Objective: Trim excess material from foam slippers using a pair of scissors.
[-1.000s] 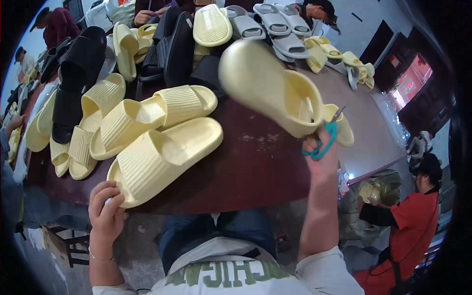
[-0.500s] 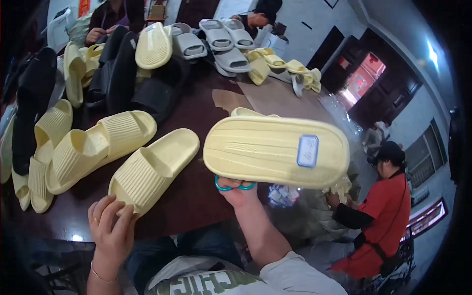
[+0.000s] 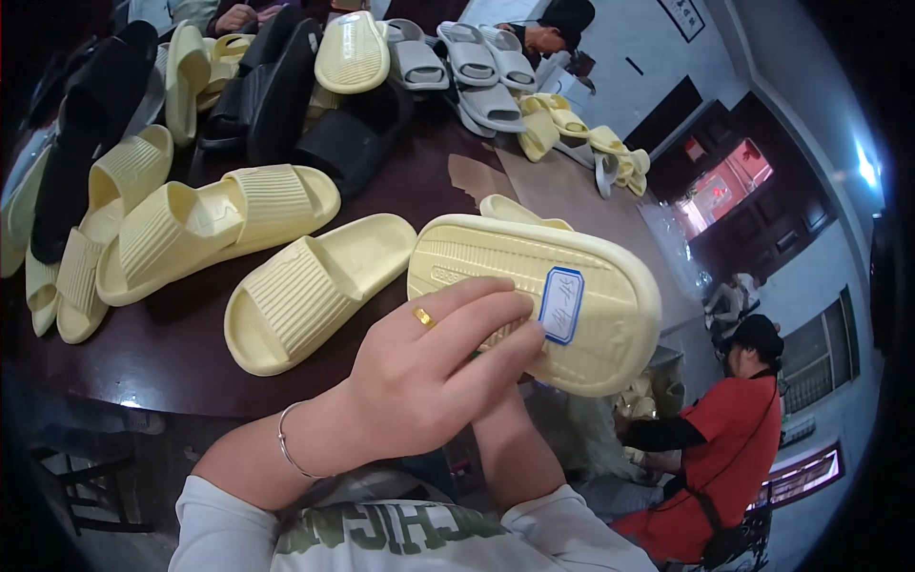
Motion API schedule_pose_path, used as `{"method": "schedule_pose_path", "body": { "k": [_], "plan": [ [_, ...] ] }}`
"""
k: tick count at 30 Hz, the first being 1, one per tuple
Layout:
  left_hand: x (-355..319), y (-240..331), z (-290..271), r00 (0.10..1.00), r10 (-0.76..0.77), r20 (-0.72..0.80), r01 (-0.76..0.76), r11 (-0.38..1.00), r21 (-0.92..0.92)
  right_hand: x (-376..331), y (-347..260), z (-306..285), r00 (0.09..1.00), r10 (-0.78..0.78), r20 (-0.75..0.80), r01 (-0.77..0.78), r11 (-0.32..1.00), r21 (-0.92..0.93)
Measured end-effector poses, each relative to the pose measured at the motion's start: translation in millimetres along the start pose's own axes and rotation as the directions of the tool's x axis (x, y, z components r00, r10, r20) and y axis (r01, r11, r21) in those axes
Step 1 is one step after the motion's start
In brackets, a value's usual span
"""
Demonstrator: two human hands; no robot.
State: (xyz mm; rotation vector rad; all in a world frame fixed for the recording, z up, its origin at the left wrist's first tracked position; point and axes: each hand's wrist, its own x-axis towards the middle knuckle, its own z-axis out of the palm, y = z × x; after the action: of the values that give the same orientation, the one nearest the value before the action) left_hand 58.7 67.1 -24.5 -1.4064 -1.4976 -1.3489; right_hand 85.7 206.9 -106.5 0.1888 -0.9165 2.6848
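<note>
The left hand (image 3: 443,377) lies over the underside of a yellow slipper (image 3: 596,348), its fingers stretched out close to one another and slightly bent across the sole. The fingertips reach the lower left edge of a white sticker (image 3: 562,305) with a blue border, which sits on the sole just beyond them. The thumb is hidden, so I cannot tell whether this hand pinches anything. A gold ring (image 3: 423,317) circles one finger, and a thin bracelet (image 3: 283,440) hangs at the wrist behind it

The right forearm (image 3: 515,443) comes up just to the right of the left hand and runs behind it. The right hand itself is hidden behind the left hand and the slipper, and I cannot tell whether it is spread or closed

To the left of the left hand and a little beyond it, a single slipper (image 3: 315,291) with a ribbed strap stands upright on the dark counter (image 3: 172,360). Farther left from the hand, two yellow slippers (image 3: 219,224) lie one pushed into the other. Well beyond the hand are a black slipper (image 3: 353,138) and a group of grey slippers (image 3: 491,105). Off to the right of the hand, well apart, is a person in a red top (image 3: 729,419)
</note>
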Motion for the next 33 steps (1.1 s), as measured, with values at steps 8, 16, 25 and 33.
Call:
{"method": "schedule_pose_path", "body": {
  "k": [8, 16, 25, 33],
  "plan": [
    [-4, 3, -18, 0.993, 0.094, -0.064, -0.082, 0.981, 0.174, -2, 3, 6, 0.995, -0.097, -0.005, 0.093, 0.968, -0.233],
    [-7, 9, -47, 0.997, 0.031, -0.069, -0.004, 0.930, 0.367, -3, 12, -3, 0.997, 0.055, -0.052, -0.070, 0.931, -0.358],
    [-13, 10, -63, 0.990, -0.130, -0.060, 0.137, 0.981, 0.140, -2, 9, 16, 0.997, -0.034, -0.063, -0.014, 0.777, -0.629],
    [-27, 2, -56, 0.862, -0.505, 0.042, 0.454, 0.734, -0.505, -1, -1, 27, 0.977, 0.170, 0.132, -0.098, 0.897, -0.430]
  ]
}}
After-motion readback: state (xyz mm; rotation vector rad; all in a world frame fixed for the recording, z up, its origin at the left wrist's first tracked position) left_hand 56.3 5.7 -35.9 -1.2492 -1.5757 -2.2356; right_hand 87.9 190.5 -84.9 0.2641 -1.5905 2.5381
